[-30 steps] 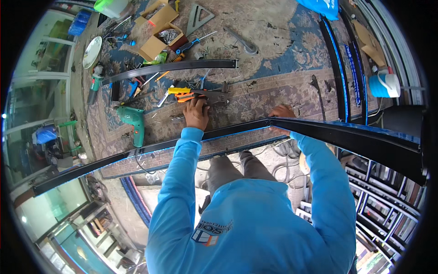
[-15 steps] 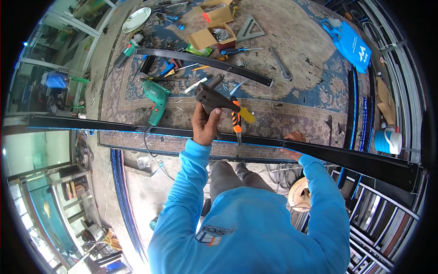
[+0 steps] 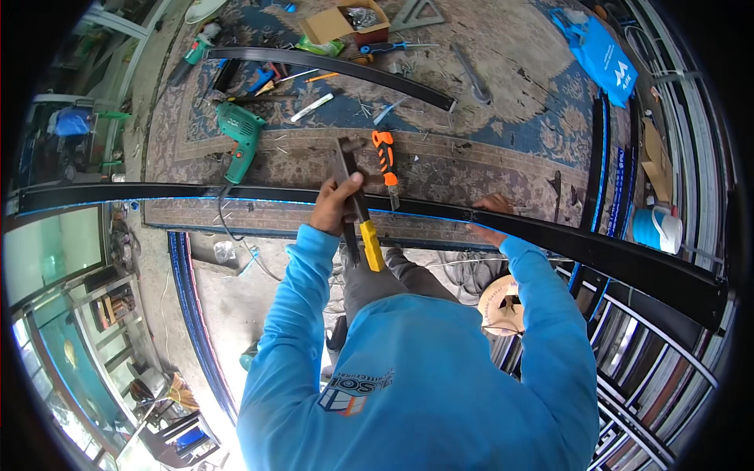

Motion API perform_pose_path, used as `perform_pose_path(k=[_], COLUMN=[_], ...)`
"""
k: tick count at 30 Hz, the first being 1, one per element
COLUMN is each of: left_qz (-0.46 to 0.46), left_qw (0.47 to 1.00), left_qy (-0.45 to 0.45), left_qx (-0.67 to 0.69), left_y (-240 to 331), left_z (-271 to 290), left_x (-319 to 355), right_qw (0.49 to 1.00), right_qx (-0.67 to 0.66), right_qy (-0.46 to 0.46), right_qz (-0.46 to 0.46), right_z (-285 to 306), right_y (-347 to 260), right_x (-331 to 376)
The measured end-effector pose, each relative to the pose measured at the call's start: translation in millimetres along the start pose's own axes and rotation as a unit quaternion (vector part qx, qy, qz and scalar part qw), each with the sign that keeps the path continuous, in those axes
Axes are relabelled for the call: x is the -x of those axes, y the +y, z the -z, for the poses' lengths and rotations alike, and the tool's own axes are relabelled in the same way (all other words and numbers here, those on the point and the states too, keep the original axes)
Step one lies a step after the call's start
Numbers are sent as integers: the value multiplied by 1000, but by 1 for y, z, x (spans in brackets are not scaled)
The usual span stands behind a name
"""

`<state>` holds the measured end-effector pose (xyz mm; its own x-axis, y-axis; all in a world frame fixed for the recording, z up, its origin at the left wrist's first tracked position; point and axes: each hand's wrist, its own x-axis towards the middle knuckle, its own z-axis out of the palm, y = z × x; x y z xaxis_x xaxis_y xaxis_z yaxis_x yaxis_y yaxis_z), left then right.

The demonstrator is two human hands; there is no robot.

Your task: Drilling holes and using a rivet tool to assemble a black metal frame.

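The left grip (image 3: 335,206) is wrapped around a dark tool (image 3: 344,160) near the middle of the frame — its head sticks up above the grip, its yellow handle (image 3: 371,246) pokes out below. The right grip (image 3: 495,205) holds the long black bar (image 3: 613,255) — just right of the middle.

A green drill (image 3: 239,127) and racked profiles (image 3: 626,344) show a workshop.
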<state>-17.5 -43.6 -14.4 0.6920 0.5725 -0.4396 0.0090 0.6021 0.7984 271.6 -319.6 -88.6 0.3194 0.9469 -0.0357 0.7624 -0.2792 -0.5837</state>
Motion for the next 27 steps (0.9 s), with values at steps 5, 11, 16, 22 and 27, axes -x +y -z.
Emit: perform_pose_path(k=[5,11,16,22,27], left_qz=[108,68,119,135,88], left_qw=[981,992,983,981,990], left_qy=[127,-57,-84,-111,-3], left_qx=[-97,84,-115,-90,-108], left_y=[-29,-8,-26,-158,-201], left_z=[-17,-60,-62,-82,-123], left_x=[-26,-64,-20,21,24], right_qw=[1000,998,999,999,999], right_qx=[9,28,41,26,39], right_qy=[-11,-35,-21,-24,-32], right_qz=[-2,-33,-1,-9,-7], right_z=[2,-1,-6,-2,-2], right_y=[-4,1,5,-1,-5], right_x=[-2,-1,-1,-5,-8])
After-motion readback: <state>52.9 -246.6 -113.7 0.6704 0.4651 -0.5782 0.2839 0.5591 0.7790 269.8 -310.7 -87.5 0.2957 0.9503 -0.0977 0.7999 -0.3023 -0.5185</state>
